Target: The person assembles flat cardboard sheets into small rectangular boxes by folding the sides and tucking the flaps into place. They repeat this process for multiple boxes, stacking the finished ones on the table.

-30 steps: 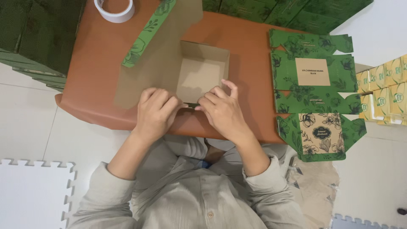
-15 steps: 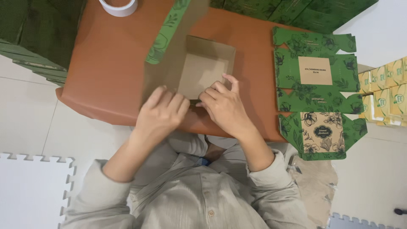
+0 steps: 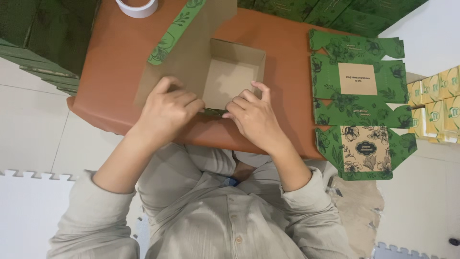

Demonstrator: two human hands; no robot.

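A half-folded cardboard box (image 3: 233,72), brown inside and green with leaf print outside, lies on the brown table (image 3: 110,57). Its lid flap (image 3: 179,29) stands open to the upper left. My left hand (image 3: 167,112) presses on the box's near-left flap with curled fingers. My right hand (image 3: 254,117) pinches the near wall of the box, fingers over its edge. Both hands meet at the near edge of the box.
A flat, unfolded green box blank (image 3: 359,103) lies at the table's right end. A white tape roll (image 3: 137,5) sits at the far left. Green stacks (image 3: 33,38) stand left and behind. Yellow packs (image 3: 438,105) lie at the right edge. White foam mat (image 3: 28,206) covers the floor.
The camera view shifted slightly. My hands stayed on the near wall of the box; the left hand moved a little left along the flap.
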